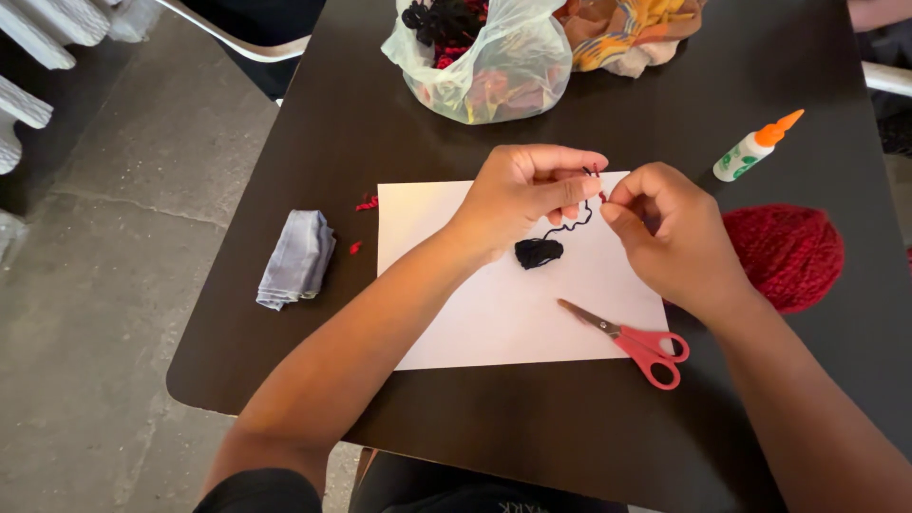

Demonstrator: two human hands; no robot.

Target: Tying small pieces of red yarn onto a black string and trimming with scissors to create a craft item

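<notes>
My left hand (522, 190) and my right hand (670, 237) meet above a white sheet of paper (503, 304) on a dark table (532, 427). Both pinch the top end of a thin black yarn strand (575, 226), together with a tiny red bit at the fingertips. The strand curls down to a small black yarn bundle (539, 252) resting on the paper. Red-handled scissors (635, 340) lie shut on the paper's lower right corner, just below my right hand.
A red yarn ball (790, 252) sits right of my right hand. A white glue bottle with an orange tip (755, 147) lies at the far right. A clear plastic bag of yarn (484, 57), colourful cloth (632, 33), a folded grey cloth (297, 258) and red scraps (366, 202) surround the paper.
</notes>
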